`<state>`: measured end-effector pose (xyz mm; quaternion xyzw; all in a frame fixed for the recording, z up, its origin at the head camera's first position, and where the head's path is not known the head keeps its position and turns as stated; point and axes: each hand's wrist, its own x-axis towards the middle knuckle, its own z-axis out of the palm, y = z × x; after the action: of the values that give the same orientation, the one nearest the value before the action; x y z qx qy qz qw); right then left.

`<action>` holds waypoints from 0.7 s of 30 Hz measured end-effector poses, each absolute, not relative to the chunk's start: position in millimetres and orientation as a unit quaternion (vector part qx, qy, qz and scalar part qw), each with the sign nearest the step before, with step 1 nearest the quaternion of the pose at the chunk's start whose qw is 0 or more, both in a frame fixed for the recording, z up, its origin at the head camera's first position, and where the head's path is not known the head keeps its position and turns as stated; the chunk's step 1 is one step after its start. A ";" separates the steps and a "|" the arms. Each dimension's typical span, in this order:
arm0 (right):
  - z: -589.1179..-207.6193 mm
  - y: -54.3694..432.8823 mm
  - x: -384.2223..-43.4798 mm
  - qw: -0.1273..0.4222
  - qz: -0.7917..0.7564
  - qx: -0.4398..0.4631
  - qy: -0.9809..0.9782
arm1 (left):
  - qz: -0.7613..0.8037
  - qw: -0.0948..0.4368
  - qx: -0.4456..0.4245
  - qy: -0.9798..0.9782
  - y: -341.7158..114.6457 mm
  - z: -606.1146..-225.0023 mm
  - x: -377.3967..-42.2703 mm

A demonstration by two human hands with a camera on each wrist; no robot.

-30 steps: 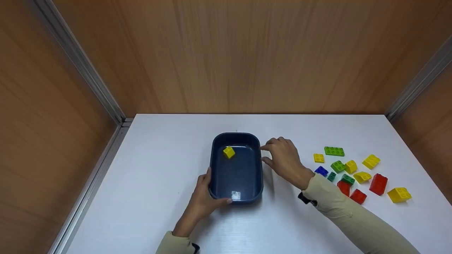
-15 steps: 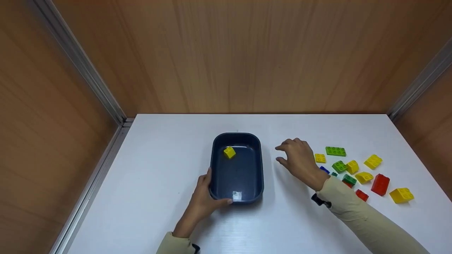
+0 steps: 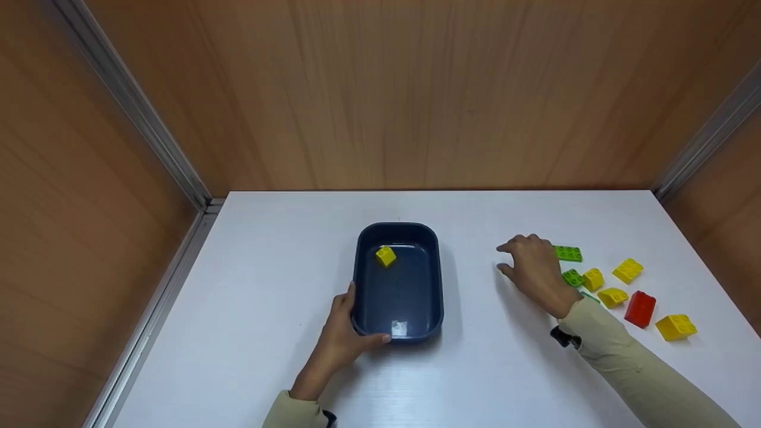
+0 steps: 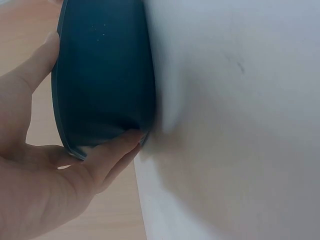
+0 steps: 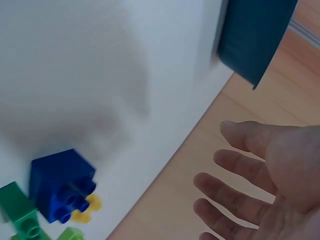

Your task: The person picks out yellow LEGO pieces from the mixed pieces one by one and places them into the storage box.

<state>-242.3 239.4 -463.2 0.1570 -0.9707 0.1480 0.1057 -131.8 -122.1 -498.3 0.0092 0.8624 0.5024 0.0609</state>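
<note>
A dark blue rectangular tray (image 3: 399, 300) stands on the white table, with one yellow toy brick (image 3: 386, 256) inside toward its far left. My left hand (image 3: 343, 340) holds the tray's near left corner, thumb along the near wall and fingers on the left side. In the left wrist view, the fingertips press against the tray's outer wall (image 4: 107, 75). My right hand (image 3: 534, 274) hovers right of the tray, fingers loosely bent and nothing between them. Beside it in the right wrist view are a blue brick (image 5: 62, 182) and a green brick (image 5: 20, 210); the hand hides the blue one in the head view.
Several bricks lie scattered on the right, among them a light green one (image 3: 568, 253), a red one (image 3: 640, 309) and a large yellow one (image 3: 676, 327). Wooden panels (image 3: 416, 95) with metal corner rails enclose the white table (image 3: 285, 249).
My right hand has moved away from the tray's right rim toward the bricks, covering more of them in the head view. The left hand and the tray have stayed put.
</note>
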 end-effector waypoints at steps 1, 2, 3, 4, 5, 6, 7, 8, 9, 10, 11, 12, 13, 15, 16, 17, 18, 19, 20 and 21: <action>-464.4 242.7 -242.2 0.106 0.149 0.154 -0.971 | 0.503 0.061 0.010 0.862 -122.2 -498.2 -131.7; -465.6 245.8 -242.3 0.106 0.149 0.152 -0.971 | 0.504 0.062 0.011 0.862 -122.3 -498.2 -131.7; -466.7 248.7 -242.2 0.106 0.149 0.149 -0.972 | 0.504 0.062 0.012 0.861 -122.5 -498.3 -131.6; -467.9 251.5 -242.2 0.107 0.149 0.146 -0.972 | 0.504 0.062 0.012 0.861 -122.7 -497.9 -131.6; -469.1 254.4 -242.2 0.106 0.148 0.143 -0.973 | 0.504 0.062 0.012 0.862 -122.9 -497.7 -131.4; -470.3 257.3 -242.4 0.105 0.147 0.141 -0.973 | 0.503 0.062 0.012 0.862 -123.1 -497.7 -131.2; -471.3 260.0 -242.8 0.105 0.145 0.139 -0.974 | 0.503 0.062 0.011 0.862 -123.2 -497.6 -131.3; -472.3 262.5 -243.3 0.104 0.141 0.137 -0.975 | 0.502 0.062 0.011 0.863 -123.3 -497.5 -131.3; -473.3 265.2 -243.9 0.102 0.140 0.134 -0.976 | 0.500 0.060 0.011 0.864 -123.5 -497.4 -131.3; -474.2 267.8 -244.5 0.100 0.137 0.130 -0.977 | 0.498 0.060 0.011 0.865 -123.6 -497.2 -131.2; -474.8 270.5 -245.1 0.096 0.136 0.127 -0.978 | 0.498 0.059 0.010 0.865 -123.6 -497.4 -131.1; -475.4 272.8 -245.4 0.092 0.135 0.122 -0.979 | 0.497 0.059 0.010 0.866 -123.5 -497.5 -131.1; -476.0 275.0 -245.7 0.087 0.132 0.118 -0.980 | 0.497 0.059 0.009 0.866 -123.3 -497.5 -131.1; -477.6 280.1 -246.3 0.079 0.131 0.109 -0.982 | 0.496 0.059 0.007 0.866 -123.0 -497.8 -131.0; -478.2 282.6 -246.4 0.077 0.129 0.106 -0.983 | 0.496 0.059 0.007 0.866 -122.8 -498.1 -131.2; -479.0 285.0 -246.7 0.076 0.129 0.103 -0.983 | 0.498 0.059 0.007 0.865 -122.6 -498.1 -131.3; -480.0 287.4 -247.0 0.074 0.127 0.101 -0.984 | 0.497 0.059 0.007 0.866 -122.5 -498.2 -131.5; -480.8 289.7 -247.5 0.073 0.125 0.099 -0.984 | 0.498 0.058 0.008 0.865 -122.4 -498.5 -131.7; -481.6 291.8 -248.1 0.072 0.123 0.097 -0.985 | 0.497 0.058 0.010 0.866 -122.4 -498.8 -131.8; -482.0 293.3 -248.5 0.069 0.121 0.094 -0.986 | 0.497 0.057 0.010 0.866 -122.4 -499.1 -132.0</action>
<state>-248.5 293.3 -482.0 0.0941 -0.9858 0.1206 0.0689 -132.0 -122.4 -499.1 0.0104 0.8658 0.4970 0.0571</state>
